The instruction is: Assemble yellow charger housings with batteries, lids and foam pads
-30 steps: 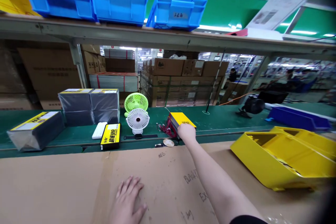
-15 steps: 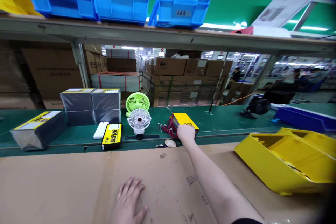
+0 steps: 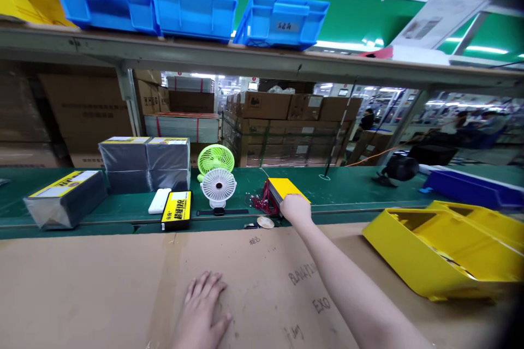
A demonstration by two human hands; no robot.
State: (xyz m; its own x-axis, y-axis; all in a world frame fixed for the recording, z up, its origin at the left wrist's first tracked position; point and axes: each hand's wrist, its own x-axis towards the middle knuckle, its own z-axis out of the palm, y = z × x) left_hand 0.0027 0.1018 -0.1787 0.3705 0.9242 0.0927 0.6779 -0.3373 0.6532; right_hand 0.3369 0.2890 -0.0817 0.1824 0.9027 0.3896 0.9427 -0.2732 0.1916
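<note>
My left hand (image 3: 202, 311) lies flat on the brown cardboard sheet (image 3: 102, 289), fingers spread, holding nothing. My right hand (image 3: 295, 210) reaches forward to the near right corner of a yellow-topped box (image 3: 282, 186), with its fingers curled; what they hold, if anything, is hidden behind the hand. Dark red cables (image 3: 268, 200) lie against the left side of that box. In front of them is a small round disc (image 3: 265, 222). To the left stand a white fan (image 3: 218, 186) and a green fan (image 3: 215, 158), with a black strap (image 3: 235, 211) before them.
A yellow-and-black box (image 3: 177, 210), a white device (image 3: 159, 201) and wrapped boxes (image 3: 126, 161) stand left on the green bench. Yellow bins (image 3: 426, 262) are at the right, beside a blue tray (image 3: 470, 188). Blue bins (image 3: 196, 11) line the shelf above.
My right hand has shifted slightly right along the yellow-topped box. The camera view has moved a little; my left hand stays flat on the cardboard.
</note>
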